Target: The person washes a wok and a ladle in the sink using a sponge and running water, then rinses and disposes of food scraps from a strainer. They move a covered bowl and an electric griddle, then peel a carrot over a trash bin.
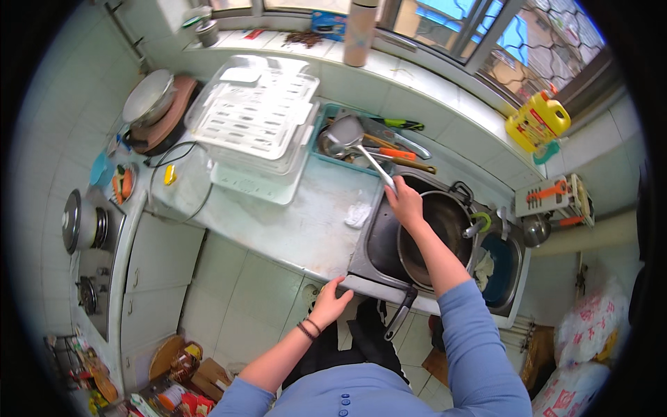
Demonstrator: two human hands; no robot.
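Note:
My right hand grips the handle of a metal wok spatula, whose blade lies over a teal plastic basket of knives and other utensils. Below my right forearm, a dark frying pan rests in the left sink basin, its black handle sticking out over the counter's front edge. My left hand is at that edge, fingers apart, holding nothing. A crumpled white cloth or tissue lies on the counter left of the sink.
White and clear plastic containers are stacked left of the basket. A smaller basin with a blue tub is at the right, beside the faucet. A pink bottle and a yellow detergent jug stand on the sill. A gas stove is far left.

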